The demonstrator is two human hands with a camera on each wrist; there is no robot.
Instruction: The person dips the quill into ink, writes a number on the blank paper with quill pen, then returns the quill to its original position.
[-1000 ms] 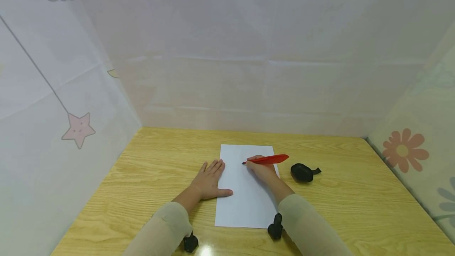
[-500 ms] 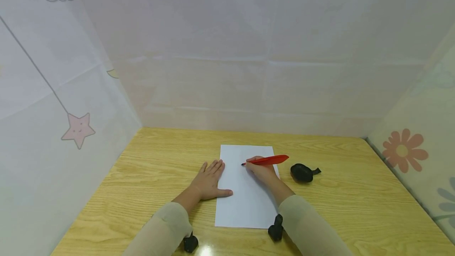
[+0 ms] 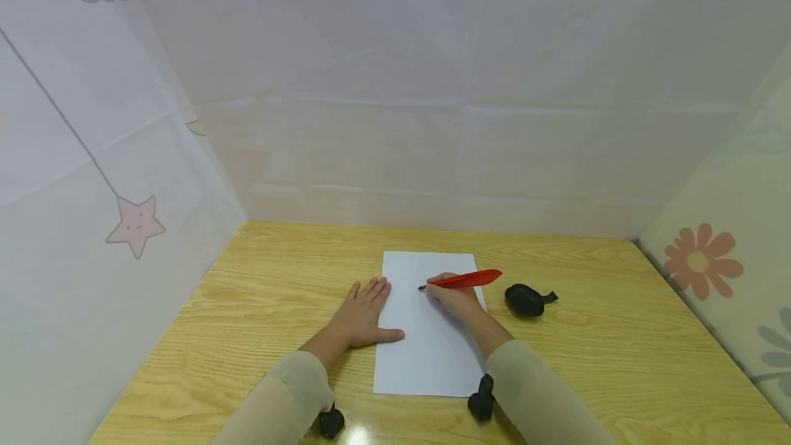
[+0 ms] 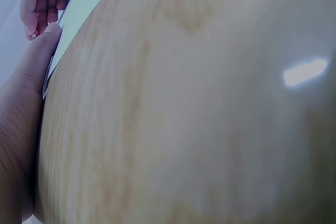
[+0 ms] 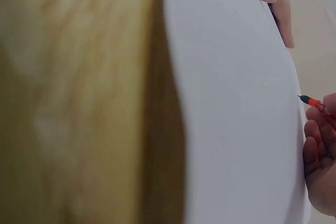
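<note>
A white sheet of paper point(image 3: 423, 356) lies on the wooden table. My right hand point(image 3: 459, 299) pinches a red feather pen point(image 3: 466, 280) over the paper's upper part, its feather slanting up to the right. In the right wrist view the dark tip of the feather pen point(image 5: 305, 99) meets or nearly meets the sheet point(image 5: 236, 103). My left hand point(image 3: 361, 318) rests flat on the paper's left edge, fingers straight and thumb spread across the sheet. In the left wrist view that left hand point(image 4: 23, 103) lies against the table. Any marks on the paper are too faint to tell.
A black rounded object point(image 3: 525, 301) with a short strap lies on the table point(image 3: 618, 349) right of the paper. Black devices point(image 3: 331, 423) sit at both wrists. Pale printed cloth point(image 3: 402, 88) hangs behind the table and along its sides.
The pen tip has shifted slightly down and to the left on the paper, with small movements of my right hand. My left hand has stayed in place.
</note>
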